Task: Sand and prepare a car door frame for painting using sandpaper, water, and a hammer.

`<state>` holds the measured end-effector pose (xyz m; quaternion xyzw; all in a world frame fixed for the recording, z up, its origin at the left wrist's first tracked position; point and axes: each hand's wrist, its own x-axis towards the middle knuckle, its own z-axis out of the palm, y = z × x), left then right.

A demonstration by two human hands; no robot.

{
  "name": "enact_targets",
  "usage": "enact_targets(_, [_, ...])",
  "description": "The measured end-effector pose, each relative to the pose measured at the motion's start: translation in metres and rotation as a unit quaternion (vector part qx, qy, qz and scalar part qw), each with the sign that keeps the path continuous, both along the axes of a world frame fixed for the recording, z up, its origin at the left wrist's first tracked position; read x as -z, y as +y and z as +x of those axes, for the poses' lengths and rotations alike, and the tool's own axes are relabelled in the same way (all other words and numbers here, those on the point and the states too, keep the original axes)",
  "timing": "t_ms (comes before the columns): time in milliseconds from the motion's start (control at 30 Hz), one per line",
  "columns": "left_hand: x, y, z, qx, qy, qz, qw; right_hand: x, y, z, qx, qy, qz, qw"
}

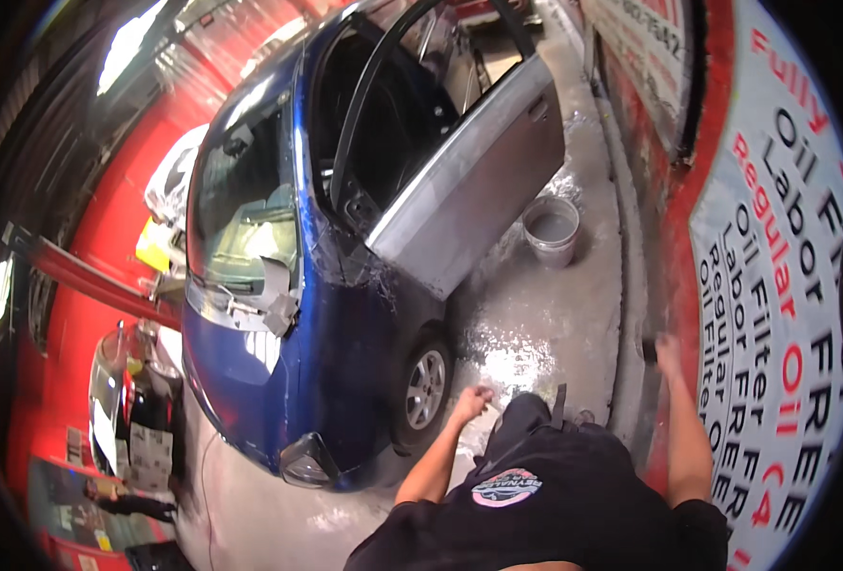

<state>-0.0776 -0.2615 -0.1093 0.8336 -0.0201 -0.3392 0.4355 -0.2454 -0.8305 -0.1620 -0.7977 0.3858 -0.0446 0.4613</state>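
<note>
My left hand (474, 403) hangs low in front of me, a short way right of the car's front wheel (426, 388). Its fingers are curled, and whether anything is inside them is hidden. Out to the right, beside the red and white wall, my right hand (669, 354) grips a small dark block (650, 351); both are slightly blurred. Ahead stands a blue car (360, 328) with its front door (479, 181) swung open. The door is bare grey, unlike the blue body. Neither hand touches the car.
Beyond the door's lower edge, a white bucket (551, 231) of greyish liquid stands on the wet concrete floor (526, 324). A low kerb (634, 285) runs along the lettered wall sign (774, 285). At the left are another vehicle (136, 409) and a loose windshield (69, 514).
</note>
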Motion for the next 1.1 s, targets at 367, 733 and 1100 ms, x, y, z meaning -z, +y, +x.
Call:
enact_targets(367, [-0.171, -0.270, 0.291, -0.092, -0.162, -0.394, 0.900, -0.324, 0.079, 0.411, -0.334, -0.212, 0.051, 0.917])
enact_targets(733, [-0.225, -0.355, 0.496, -0.154, -0.150, -0.438, 0.873, -0.333, 0.042, 0.642, -0.386, -0.352, -0.329, 0.787])
enact_targets(1100, [-0.218, -0.363, 0.536, -0.401, -0.091, -0.512, 0.754, -0.327, 0.025, 0.770, -0.673, -0.386, -0.249, 0.579])
